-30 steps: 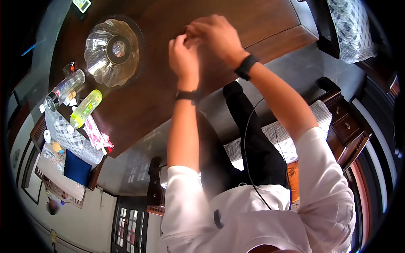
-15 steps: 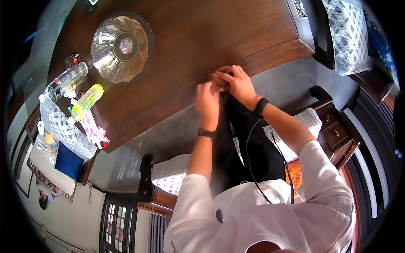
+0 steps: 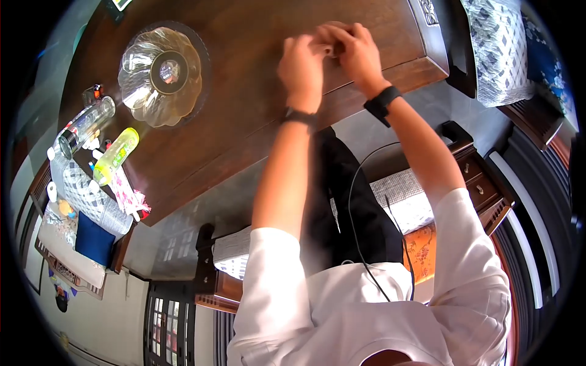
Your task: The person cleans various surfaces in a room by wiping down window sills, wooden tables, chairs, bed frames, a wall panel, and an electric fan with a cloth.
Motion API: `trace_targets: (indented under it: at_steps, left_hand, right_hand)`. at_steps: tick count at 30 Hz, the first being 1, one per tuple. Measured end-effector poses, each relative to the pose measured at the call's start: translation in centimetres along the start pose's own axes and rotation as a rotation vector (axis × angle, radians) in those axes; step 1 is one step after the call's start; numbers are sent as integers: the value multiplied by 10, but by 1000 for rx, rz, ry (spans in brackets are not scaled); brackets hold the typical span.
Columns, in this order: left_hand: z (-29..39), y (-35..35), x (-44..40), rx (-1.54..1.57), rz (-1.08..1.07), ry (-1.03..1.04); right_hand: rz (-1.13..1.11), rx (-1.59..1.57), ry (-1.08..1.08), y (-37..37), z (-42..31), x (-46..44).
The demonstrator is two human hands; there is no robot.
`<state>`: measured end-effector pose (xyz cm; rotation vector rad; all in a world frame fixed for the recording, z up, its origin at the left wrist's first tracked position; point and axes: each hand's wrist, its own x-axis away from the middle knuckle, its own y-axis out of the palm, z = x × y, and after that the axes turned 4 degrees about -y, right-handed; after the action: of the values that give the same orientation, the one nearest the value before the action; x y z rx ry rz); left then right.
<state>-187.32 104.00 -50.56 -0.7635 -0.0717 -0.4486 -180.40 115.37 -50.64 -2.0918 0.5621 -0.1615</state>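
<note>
My left hand and my right hand meet over the brown wooden table, near its front edge. The fingers of both are bent and pinched together, tips touching or nearly so. Whatever is between them is too small and blurred to make out. Each wrist wears a dark band. Left of my hands, a fluted clear glass bowl stands on the tabletop.
At the table's left end are a clear bottle, a yellow-green bottle and a pink-and-white cloth. Cushioned seats stand beyond the right end. A black cable hangs across my lap.
Half a second ago both hands were lower, at the table's front edge; now they are farther up over the tabletop, still together. The view has shifted slightly.
</note>
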Motion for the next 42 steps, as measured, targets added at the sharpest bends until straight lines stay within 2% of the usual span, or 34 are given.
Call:
trace_targets:
  at_steps: [4, 9, 11, 14, 19, 23, 27, 34, 38, 40, 41, 42]
  left_hand:
    - [21, 26, 26, 46, -183, -39]
    - [-14, 29, 108, -8, -245, 50]
    - [-29, 12, 131, -34, -272, 24]
    - [-38, -14, 142, 12, -310, -108]
    - [-29, -13, 134, -57, -309, -133]
    - [-11, 5, 115, -61, -158, -113]
    - [28, 32, 72, -99, -90, -151]
    - [104, 119, 5, -102, 56, -26]
    - [144, 169, 16, -10, -5, -79]
    - [160, 184, 35, -65, -37, -72]
    - [165, 192, 47, 58, -44, -126]
    - [166, 196, 58, -24, -55, -87]
  right_hand:
    - [-82, 139, 78, -21, 39, 41]
    - [-264, 148, 208, -35, 24, 120]
    - [-281, 97, 149, -29, 9, 138]
    - [-324, -20, 53, -19, -4, 142]
    - [-385, -25, 9, -28, -9, 120]
    - [-308, -58, -19, -37, -2, 87]
    - [-223, -106, 4, -47, 32, 42]
    - [-103, -76, -10, -88, 132, -29]
    - [-130, -29, 4, -125, 187, -19]
    - [-130, -72, 33, -149, 197, -4]
    - [-146, -87, 55, -159, 200, 5]
    - [-162, -103, 73, -166, 204, 13]
